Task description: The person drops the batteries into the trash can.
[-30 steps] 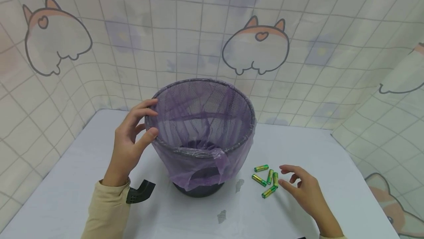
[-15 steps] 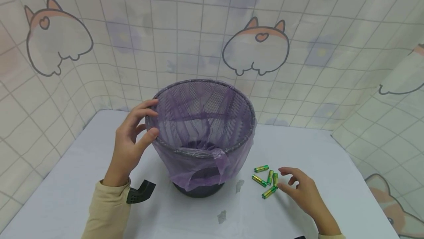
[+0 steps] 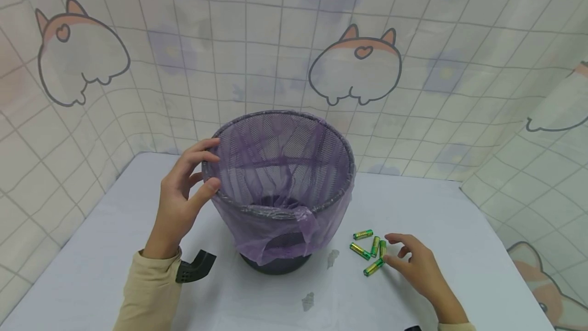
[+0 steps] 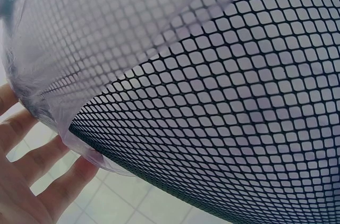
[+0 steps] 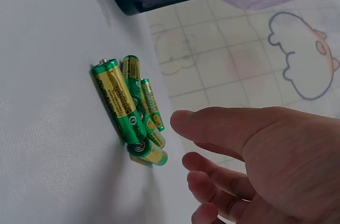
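A dark mesh wastebasket (image 4: 239,102) stands upright on the white table, lined with a thin purple bag (image 3: 285,224) folded over its rim. My left hand (image 3: 176,193) grips the left side of that rim, fingertips over the edge and thumb at the near side. To the right of the basket lie several green and gold batteries (image 3: 363,234) in a loose cluster. Right beside them, my right hand (image 3: 419,264) hovers with relaxed, slightly bent fingers and nothing between them. In the right wrist view, its thumb (image 5: 207,126) points at the batteries across a small gap.
The white table (image 3: 257,305) has two small grey patches (image 3: 308,301) in front of the basket. A tile-patterned sheet with cartoon animals (image 3: 356,68) encloses the back and sides. A black wrist mount (image 3: 196,268) juts from the left sleeve.
My right hand has drifted slightly left and nearer to me, its thumb tip coming closer to the batteries. My left hand and the basket hold their place.
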Demonstrator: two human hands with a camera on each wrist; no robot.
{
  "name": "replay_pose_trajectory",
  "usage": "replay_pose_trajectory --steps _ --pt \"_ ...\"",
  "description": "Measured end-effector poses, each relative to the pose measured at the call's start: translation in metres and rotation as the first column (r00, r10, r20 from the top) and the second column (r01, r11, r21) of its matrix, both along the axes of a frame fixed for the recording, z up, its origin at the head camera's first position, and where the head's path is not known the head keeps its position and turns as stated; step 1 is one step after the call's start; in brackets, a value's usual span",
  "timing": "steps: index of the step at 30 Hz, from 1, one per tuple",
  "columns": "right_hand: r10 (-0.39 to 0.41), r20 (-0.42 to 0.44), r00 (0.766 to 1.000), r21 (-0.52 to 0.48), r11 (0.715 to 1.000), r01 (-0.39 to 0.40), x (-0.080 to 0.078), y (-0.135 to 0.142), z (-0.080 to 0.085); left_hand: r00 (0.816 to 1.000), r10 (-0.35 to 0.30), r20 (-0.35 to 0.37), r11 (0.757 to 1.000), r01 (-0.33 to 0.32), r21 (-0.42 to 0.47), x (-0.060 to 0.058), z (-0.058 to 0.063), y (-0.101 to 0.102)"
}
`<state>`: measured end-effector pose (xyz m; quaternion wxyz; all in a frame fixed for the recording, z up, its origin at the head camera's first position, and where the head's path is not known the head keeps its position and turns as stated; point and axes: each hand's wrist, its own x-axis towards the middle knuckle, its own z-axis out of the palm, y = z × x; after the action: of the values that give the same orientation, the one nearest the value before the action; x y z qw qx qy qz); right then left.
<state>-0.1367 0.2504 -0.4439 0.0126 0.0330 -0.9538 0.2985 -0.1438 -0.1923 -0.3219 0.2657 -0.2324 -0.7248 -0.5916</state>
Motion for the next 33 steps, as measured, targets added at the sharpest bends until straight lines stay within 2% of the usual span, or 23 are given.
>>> replay_pose_trajectory --steps 17,33 --pt "0.008 0.017 1.0 0.006 1.0 -0.008 -0.004 -0.001 -0.01 1.0 0.001 -0.004 1.0 -0.001 -0.002 -0.001 0.0 0.0" --pt "0.029 -0.018 0.999 0.027 0.999 -0.029 -0.006 -0.003 -0.014 1.0 0.002 0.006 1.0 -0.002 -0.001 0.001 0.001 0.001"
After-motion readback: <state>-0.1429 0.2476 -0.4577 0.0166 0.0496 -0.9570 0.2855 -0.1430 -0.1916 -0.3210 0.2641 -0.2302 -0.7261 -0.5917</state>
